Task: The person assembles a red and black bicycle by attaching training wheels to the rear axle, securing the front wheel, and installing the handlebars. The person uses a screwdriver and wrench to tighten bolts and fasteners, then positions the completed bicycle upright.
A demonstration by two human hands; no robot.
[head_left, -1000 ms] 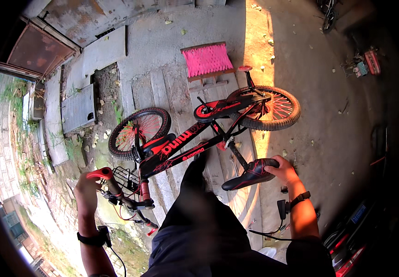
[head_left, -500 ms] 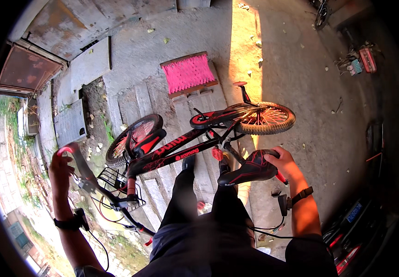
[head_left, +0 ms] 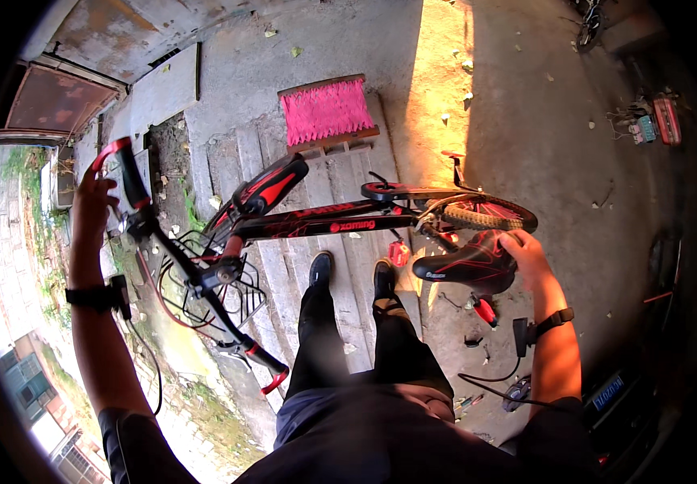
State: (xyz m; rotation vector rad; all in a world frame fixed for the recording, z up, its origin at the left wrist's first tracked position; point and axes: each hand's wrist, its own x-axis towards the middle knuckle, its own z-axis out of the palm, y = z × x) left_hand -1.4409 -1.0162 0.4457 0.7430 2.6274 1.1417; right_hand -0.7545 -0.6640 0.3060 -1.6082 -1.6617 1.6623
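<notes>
Black-and-red bicycle (head_left: 300, 229): swung since the earlier frames from a lean showing its flank to a stance seen more nearly from above; placed between the two sets of fingers; judged closer to upright, its balance apparently managed from both ends.
Handlebar (head_left: 173, 254): left end carried farther forward than before; bar slants from the left fingers back toward the person's left leg.
Left hand (head_left: 90, 208): at the red hooked end of the left grip (head_left: 132, 176); fingers bent, partly spread; cannot tell whether they press around it.
Bicycle saddle (head_left: 453, 262): black with red line pattern; directly under the right fingers, nose pointing left.
Right hand (head_left: 527, 256): fingers bent over the saddle's rear edge, pinching it; little gap visible, underside hidden.
Right grip (head_left: 266, 360): red-ended, untouched; well behind and to the right of the left fingers.
Red pedal (head_left: 398, 254): left of the right fingers, beyond the saddle nose.
Rear wheel (head_left: 498, 214): just ahead of the right fingers.
Wire basket (head_left: 246, 305): black; right of and behind the left fingers.
Pink woven-seat stool (head_left: 328, 111): on the ground, ahead of and between both sets of fingers.
</notes>
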